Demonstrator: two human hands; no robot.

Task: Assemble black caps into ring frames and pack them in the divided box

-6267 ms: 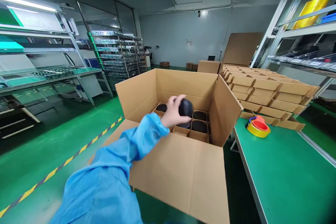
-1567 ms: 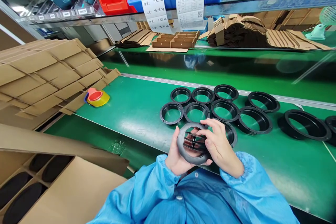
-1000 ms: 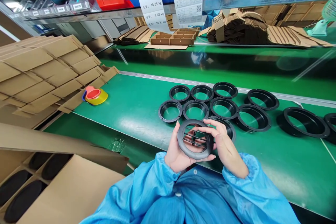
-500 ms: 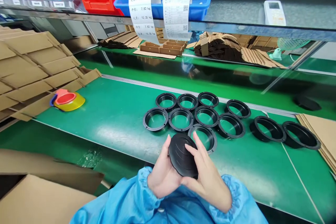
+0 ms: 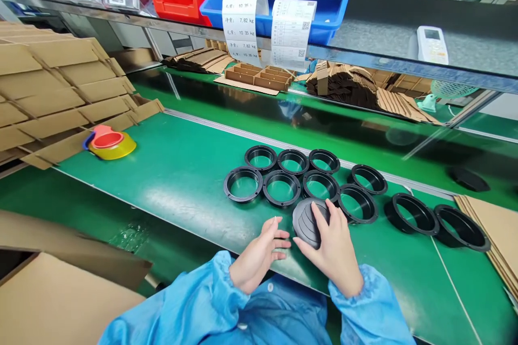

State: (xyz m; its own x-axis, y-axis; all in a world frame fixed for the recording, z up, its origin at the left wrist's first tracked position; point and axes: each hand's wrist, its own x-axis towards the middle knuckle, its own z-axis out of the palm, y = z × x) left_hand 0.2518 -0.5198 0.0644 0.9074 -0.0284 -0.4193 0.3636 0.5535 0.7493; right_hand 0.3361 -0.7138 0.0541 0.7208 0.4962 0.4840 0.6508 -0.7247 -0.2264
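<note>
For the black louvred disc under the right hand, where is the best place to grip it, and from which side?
Probably by its outer rim, from above and the near side. The black louvred disc lies flat over a ring, slatted face up, and the right hand already spans its near edge. The left hand is beside it, apart.

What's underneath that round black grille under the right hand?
The grille, held by the right hand, covers a black ring; only the ring's far rim peeks out. The rest is hidden.
</note>
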